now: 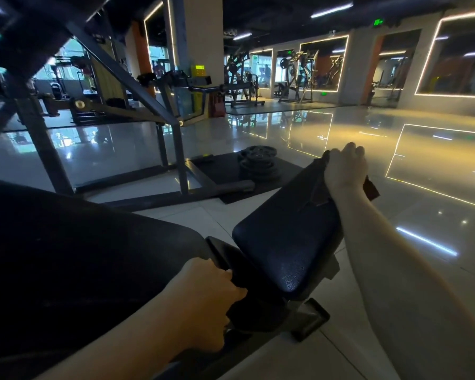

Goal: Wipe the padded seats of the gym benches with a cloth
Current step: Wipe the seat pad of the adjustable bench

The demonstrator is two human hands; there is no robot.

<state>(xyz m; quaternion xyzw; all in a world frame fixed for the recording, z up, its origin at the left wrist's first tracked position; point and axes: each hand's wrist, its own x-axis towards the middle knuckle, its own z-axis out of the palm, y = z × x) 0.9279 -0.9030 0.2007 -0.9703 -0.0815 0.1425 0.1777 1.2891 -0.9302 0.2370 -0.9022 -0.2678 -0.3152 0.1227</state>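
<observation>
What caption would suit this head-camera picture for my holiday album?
Right hand holds a dark cloth over the seat pad at its far end; left hand grips the backrest pad.

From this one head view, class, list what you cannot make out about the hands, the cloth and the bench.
Cloth: mostly covered by the right hand holding it; full size hidden.
Left hand: fingertips dip into the gap beside the seat pad; what they touch is hidden.
Back pad: cut off by the left and bottom edges.
Weight plates: too dark to count.
</observation>
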